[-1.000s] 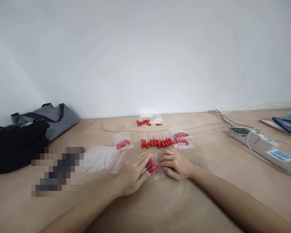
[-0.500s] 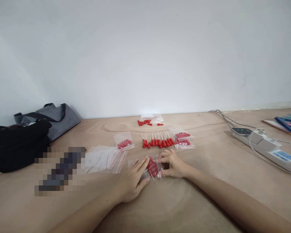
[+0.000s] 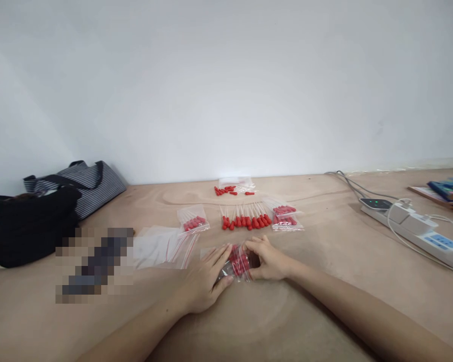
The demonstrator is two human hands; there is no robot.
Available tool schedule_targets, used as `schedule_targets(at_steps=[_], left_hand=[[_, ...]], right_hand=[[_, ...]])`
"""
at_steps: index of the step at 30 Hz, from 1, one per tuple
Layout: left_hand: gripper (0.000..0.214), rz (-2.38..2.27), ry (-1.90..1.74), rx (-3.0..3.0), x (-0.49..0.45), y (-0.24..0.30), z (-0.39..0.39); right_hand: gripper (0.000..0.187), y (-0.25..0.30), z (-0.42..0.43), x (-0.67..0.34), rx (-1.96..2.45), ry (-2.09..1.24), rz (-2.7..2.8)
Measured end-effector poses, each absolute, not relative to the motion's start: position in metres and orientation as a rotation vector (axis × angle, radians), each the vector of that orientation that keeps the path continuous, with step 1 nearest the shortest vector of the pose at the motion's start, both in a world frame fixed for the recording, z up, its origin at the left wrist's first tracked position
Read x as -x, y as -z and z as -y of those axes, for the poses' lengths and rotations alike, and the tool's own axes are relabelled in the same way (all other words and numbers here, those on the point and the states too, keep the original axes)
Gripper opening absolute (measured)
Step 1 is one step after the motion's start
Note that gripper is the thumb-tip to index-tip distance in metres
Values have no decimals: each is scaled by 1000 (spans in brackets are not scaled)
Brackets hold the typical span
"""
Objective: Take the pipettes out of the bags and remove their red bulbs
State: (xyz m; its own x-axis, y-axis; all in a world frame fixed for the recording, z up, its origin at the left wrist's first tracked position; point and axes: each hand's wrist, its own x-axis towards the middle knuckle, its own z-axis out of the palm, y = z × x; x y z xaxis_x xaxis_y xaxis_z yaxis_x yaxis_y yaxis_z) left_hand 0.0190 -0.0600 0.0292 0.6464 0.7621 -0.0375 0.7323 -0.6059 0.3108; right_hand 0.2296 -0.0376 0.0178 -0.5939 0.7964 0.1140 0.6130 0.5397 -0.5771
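The left hand (image 3: 204, 279) lies flat, fingers spread, pressing the left end of a small clear bag (image 3: 238, 261) of red-capped pieces; the right hand (image 3: 266, 259) pinches its right end. The bag's long axis runs left to right between them, mid-bench (image 3: 324, 281), nearer the front edge than the row of droppers (image 3: 245, 220)

Both hands — left hand (image 3: 204, 279), right hand (image 3: 269, 260) — press a small bag (image 3: 238, 263) of red-capped pieces.

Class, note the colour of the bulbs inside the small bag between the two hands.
Red; the bulbs in the clear bag show best in the head view.
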Motion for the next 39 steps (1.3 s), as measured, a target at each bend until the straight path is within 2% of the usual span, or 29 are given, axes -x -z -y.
schedule_targets(at_steps=[11, 16, 19, 26, 29, 33, 39], left_hand=[[58, -1183, -85, -2528, -18, -33, 59], [58, -1184, -115, -2518, -18, -33, 59], [57, -1181, -122, -2514, -18, -33, 60], [56, -1200, -102, -2515, -18, -33, 59], [57, -1183, -133, -2478, -16, -33, 59], [52, -1161, -268, -2398, -12, -32, 55], [27, -1389, -667, -2259, -24, -41, 15]], right_hand=[[17, -17, 26, -258, 1048, -923, 2380], [29, -16, 26, -258, 1072, -836, 2368], [26, -13, 26, -253, 1069, -806, 2358], [29, -23, 12, -290, 1124, -1288, 2205], [25, -41, 7, -321, 1232, -1234, 2186], [28, -60, 2, -351, 1328, -1212, 2055], [32, -58, -20, -331, 1442, -1070, 1748]])
